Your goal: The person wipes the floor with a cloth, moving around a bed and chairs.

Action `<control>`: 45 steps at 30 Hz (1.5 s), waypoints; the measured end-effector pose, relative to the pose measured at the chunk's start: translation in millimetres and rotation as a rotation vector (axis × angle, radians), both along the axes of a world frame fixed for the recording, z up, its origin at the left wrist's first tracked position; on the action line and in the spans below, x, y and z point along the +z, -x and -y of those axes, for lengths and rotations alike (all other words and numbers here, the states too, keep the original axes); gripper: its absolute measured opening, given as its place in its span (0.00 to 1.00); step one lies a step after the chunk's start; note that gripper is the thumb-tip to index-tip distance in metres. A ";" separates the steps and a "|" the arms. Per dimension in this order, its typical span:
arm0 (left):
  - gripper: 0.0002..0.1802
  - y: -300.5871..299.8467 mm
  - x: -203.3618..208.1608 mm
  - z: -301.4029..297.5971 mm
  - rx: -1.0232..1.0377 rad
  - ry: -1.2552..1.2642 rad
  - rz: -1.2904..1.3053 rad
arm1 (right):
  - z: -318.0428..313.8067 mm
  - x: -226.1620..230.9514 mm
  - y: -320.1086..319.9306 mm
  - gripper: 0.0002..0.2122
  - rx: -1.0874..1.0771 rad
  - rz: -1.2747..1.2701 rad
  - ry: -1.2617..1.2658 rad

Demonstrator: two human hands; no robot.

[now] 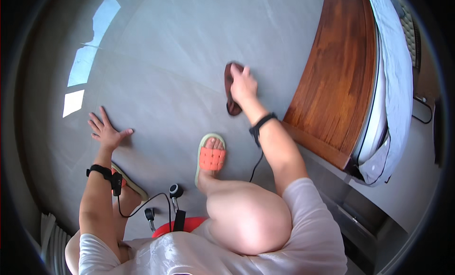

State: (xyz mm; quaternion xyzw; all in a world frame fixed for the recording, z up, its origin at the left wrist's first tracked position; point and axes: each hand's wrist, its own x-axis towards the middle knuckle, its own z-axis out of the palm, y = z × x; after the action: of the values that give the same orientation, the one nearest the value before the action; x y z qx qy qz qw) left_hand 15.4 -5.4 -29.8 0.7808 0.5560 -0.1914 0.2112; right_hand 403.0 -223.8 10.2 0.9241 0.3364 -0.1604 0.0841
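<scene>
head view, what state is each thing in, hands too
left hand: open, fingers spread, holding nothing
right hand: over the brown sandal-like thing, grip unclear from blur
brown sandal-like thing: partly covered, blurred
right coral slipper: worn on foot
left coral slipper: partly hidden
left wristband: fastened
right wristband: fastened
light blue sheet: rumpled at near corner

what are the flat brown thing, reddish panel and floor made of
Flat brown thing: perhaps leather or rubber, from its dull surface; blur leaves it open.
Reddish panel: likely varnished wood, given streaky grain and sheen.
Floor: probably glossy tile, from bright reflections.
</scene>
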 end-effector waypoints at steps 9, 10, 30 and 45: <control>0.80 -5.8 2.7 -4.8 0.038 0.043 -0.009 | 0.9 9.6 -5.9 0.22 -0.063 -0.072 0.039; 0.80 -4.8 2.2 -3.1 0.025 0.018 0.041 | -3.8 13.2 -17.7 0.20 -0.068 -0.033 0.000; 0.79 1.0 -1.0 -1.1 0.006 0.000 -0.002 | 82.8 -17.3 -89.8 0.39 -0.921 0.097 -0.389; 0.79 -4.1 5.6 -0.3 0.045 0.084 -0.056 | -1.7 -13.1 171.7 0.26 0.896 -0.505 -0.457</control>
State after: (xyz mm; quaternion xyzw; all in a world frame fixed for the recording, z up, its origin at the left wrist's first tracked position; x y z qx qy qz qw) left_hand 19.5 -5.1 -24.2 0.7529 0.5705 -0.2315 0.2326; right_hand 231.3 -222.0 -2.9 0.6186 0.7319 -0.2484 -0.1413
